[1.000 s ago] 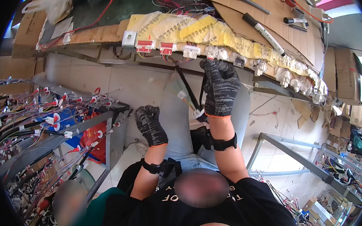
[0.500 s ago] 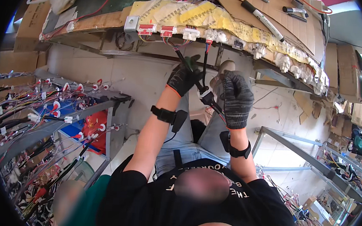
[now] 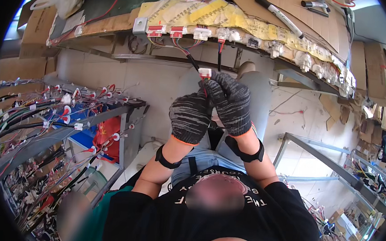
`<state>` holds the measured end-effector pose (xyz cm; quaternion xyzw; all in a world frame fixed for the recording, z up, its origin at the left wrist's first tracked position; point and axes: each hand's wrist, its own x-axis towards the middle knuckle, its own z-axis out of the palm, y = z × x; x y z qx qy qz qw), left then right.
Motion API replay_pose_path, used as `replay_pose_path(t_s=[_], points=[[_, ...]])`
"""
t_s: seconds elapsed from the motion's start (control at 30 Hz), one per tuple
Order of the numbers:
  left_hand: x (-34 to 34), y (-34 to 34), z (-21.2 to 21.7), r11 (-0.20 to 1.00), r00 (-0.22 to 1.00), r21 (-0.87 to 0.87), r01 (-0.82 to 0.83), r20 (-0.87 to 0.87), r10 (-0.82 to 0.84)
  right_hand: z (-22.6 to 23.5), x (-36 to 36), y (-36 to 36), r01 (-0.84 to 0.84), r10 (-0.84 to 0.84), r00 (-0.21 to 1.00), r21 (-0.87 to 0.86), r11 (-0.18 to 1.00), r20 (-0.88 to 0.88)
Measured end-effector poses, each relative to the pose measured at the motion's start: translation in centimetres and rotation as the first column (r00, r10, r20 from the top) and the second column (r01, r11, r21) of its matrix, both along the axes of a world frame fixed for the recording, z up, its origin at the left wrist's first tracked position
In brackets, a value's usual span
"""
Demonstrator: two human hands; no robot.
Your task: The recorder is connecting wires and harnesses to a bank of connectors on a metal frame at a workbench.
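Both my hands wear dark knitted gloves with orange cuffs and meet just under the edge of the workbench (image 3: 114,23). My right hand (image 3: 231,103) pinches a small white connector (image 3: 204,72) with thin red wires, which hangs on a black sleeved cable (image 3: 189,59) coming down from the bench edge. My left hand (image 3: 190,116) is closed against the right one and grips the wires just below the connector. A row of white and red connectors (image 3: 177,31) sits along the bench edge above them.
A black marker (image 3: 278,15) and yellowish paper sheets (image 3: 210,14) lie on the board. A rack (image 3: 65,124) of hanging wire harnesses stands at the left. A metal frame (image 3: 317,153) and more wire bundles stand at the right. Cardboard boxes (image 3: 374,58) sit at the far right.
My left hand rose from waist height to the bench edge, then both hands came together lower and closer. They now grip the white connector and its wires.
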<state>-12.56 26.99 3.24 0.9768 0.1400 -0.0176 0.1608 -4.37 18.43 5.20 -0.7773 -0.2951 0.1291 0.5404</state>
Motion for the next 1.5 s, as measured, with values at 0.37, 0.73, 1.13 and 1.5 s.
replay_pose_path(t_s=[0.37,0.73,1.13,1.5], points=[[-0.7,-0.2,-2.0,0.967,0.917,-0.255,-0.001,0.385,0.103,-2.1,4.3,-2.2,0.325,-0.128,0.84,0.3,0.897,-0.528],[-2.6,1.4,-3.6,0.932,0.923,-0.349,-0.096,0.32,0.215,-1.3,5.3,-2.1,0.321,-0.194,0.855,0.195,0.927,-0.482],[1.1,-7.8,2.0,0.884,0.765,-0.042,0.466,0.522,-0.378,1.8,5.9,-16.4,0.235,-0.238,0.969,0.044,0.971,0.07],[3.7,-13.3,3.2,0.344,0.358,-0.106,0.933,0.19,-0.914,-6.6,-9.9,-26.7,0.708,0.508,0.035,0.38,0.595,-0.86]])
